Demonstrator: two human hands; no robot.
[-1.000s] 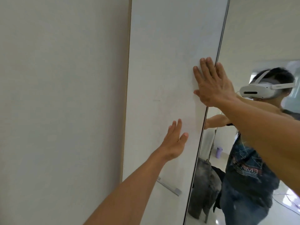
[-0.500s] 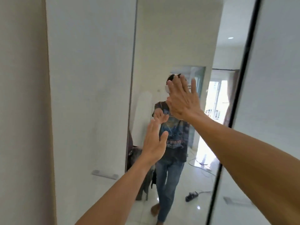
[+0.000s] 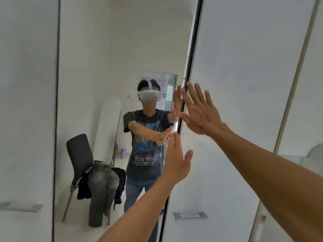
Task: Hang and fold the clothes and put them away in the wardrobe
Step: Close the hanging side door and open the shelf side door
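Since half a second ago the view has swung left along the wardrobe, so the tall mirror panel (image 3: 108,49) now fills the middle and the black vertical door edge (image 3: 190,67) runs from 12 o'clock down toward 6 o'clock; both hands have shifted right across the glass to that edge.

The right hand (image 3: 199,112) is spread flat with all fingers extended, its palm against the plain white wardrobe door (image 3: 244,67) just right of the black edge, at about 2 o'clock from the picture's centre. The left hand (image 3: 176,159) is also flat and empty, fingers straight and together, thumb out, at about 5 o'clock from centre, its fingertips at the mirror's right margin; whether it presses the glass or only nears it cannot be told.

A brushed metal bar handle (image 3: 190,215) sits on the white door at 5 o'clock, and a second metal handle (image 3: 21,206) shows on the white door at 8 o'clock.

Clothes appear only as a reflection: a heap of grey and black garments (image 3: 103,186) lies draped over the seat of a dark grey chair (image 3: 78,151) at 7 o'clock, one grey piece hanging down toward the floor. Beside the chair the mirror shows the person in a dark printed T-shirt and jeans, and a small lilac cup (image 3: 123,152) on the floor behind.
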